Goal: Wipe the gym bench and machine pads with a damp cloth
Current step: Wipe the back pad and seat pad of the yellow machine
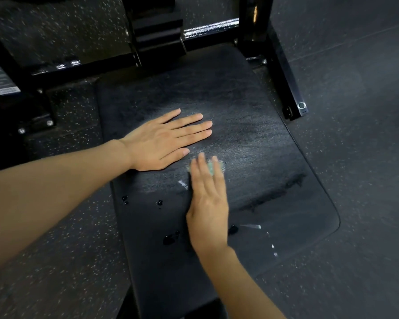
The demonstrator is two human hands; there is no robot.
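Note:
A wide black bench pad [258, 139] fills the middle of the view, streaked with wet smears and a few water drops near its front. My left hand [164, 141] lies flat on the pad, fingers spread, holding nothing. Just in front of it my right hand [207, 199] presses flat on a pale green cloth [211, 168]; only a small blurred bit of the cloth shows between and past the fingertips.
The black steel machine frame [283, 72] runs behind and to the right of the pad, with a crossbar [210, 28] at the back. A white label [0, 81] sits on the frame at the far left. Speckled dark rubber floor [359, 157] surrounds the bench.

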